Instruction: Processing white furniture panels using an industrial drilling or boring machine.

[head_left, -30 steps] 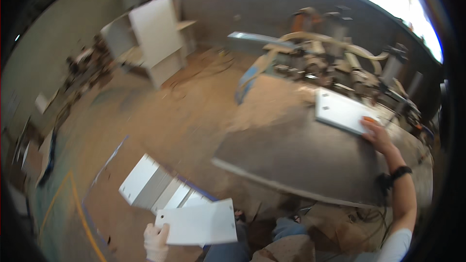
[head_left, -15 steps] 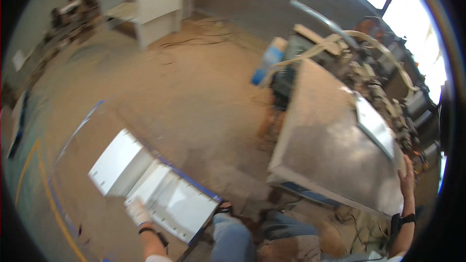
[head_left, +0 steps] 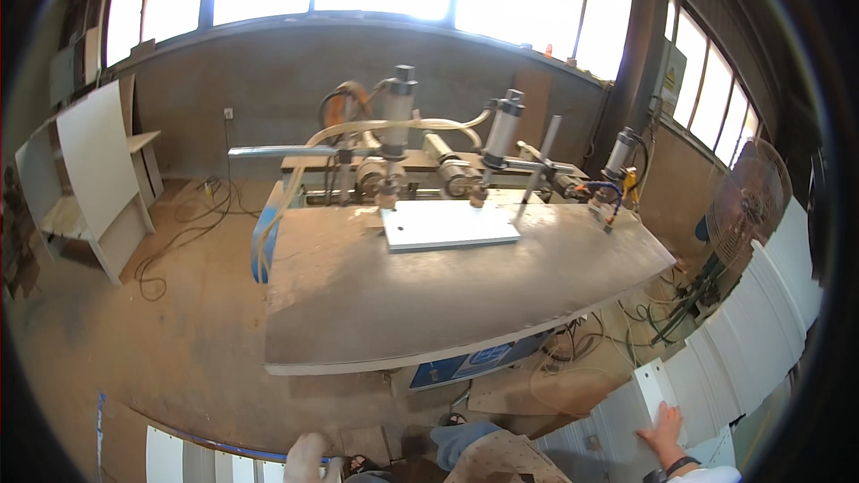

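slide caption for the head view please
Right hand on a white panel at the stacks; a white board lies on the table.

At the upper right of your frame, a yellow warning sign (head_left: 669, 80) stands on a grey box (head_left: 674, 54), while pale lettering (head_left: 489, 356) on the blue panel (head_left: 440, 372) at lower centre is too small to read.
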A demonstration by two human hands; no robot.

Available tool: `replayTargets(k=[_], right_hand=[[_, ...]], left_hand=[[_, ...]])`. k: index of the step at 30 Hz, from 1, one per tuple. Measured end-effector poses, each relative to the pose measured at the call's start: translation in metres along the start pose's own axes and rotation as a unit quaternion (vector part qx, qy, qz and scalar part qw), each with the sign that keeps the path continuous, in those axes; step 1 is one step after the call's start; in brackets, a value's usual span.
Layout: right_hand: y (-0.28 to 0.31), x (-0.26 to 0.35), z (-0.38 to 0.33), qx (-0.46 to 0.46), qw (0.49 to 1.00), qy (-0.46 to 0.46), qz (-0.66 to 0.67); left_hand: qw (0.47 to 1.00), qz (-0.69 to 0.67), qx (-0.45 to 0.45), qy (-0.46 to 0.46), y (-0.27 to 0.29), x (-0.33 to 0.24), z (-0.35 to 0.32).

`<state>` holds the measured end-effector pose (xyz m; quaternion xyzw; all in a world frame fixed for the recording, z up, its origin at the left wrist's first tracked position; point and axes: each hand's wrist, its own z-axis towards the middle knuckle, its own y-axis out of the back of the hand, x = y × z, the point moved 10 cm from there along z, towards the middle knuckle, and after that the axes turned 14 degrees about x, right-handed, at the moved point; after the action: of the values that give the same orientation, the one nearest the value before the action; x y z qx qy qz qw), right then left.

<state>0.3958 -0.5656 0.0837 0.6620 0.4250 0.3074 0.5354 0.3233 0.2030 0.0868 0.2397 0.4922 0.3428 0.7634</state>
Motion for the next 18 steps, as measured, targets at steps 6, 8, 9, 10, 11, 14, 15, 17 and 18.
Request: replayTargets(k=[6, 8, 9, 10, 11, 14, 15, 17, 18], right_hand=[[0.020, 0.043, -0.028, -0.184, 0.966, 0.184, -0.016], [0.056, 0.048, -0.024, -0.203, 0.958, 0.201, -0.006], [0.073, 0.050, -0.024, -0.215, 0.952, 0.218, -0.001], [0.090, 0.055, -0.024, -0.218, 0.949, 0.229, 0.003], [0.113, 0.053, -0.022, -0.225, 0.942, 0.227, 0.103], [0.176, 0.070, -0.018, -0.261, 0.900, 0.267, 0.223], [0.197, 0.086, -0.022, -0.290, 0.873, 0.307, 0.243], [0.243, 0.142, -0.036, -0.337, 0.820, 0.398, 0.237], [0.261, 0.174, -0.035, -0.341, 0.793, 0.448, 0.234]], left_hand=[[0.978, 0.165, 0.032, -0.120, 0.044, -0.196, 0.249], [0.970, 0.211, 0.120, -0.016, 0.013, -0.150, 0.335], [0.954, 0.236, 0.177, 0.056, -0.003, -0.117, 0.365], [0.934, 0.264, 0.214, 0.115, -0.016, -0.084, 0.380], [0.909, 0.288, 0.246, 0.177, -0.021, -0.054, 0.388], [0.895, 0.335, 0.220, 0.195, -0.034, -0.036, 0.409], [0.893, 0.339, 0.217, 0.204, -0.032, -0.031, 0.414], [0.901, 0.307, 0.232, 0.201, -0.033, -0.037, 0.416], [0.895, 0.312, 0.237, 0.211, -0.033, -0.047, 0.410]])
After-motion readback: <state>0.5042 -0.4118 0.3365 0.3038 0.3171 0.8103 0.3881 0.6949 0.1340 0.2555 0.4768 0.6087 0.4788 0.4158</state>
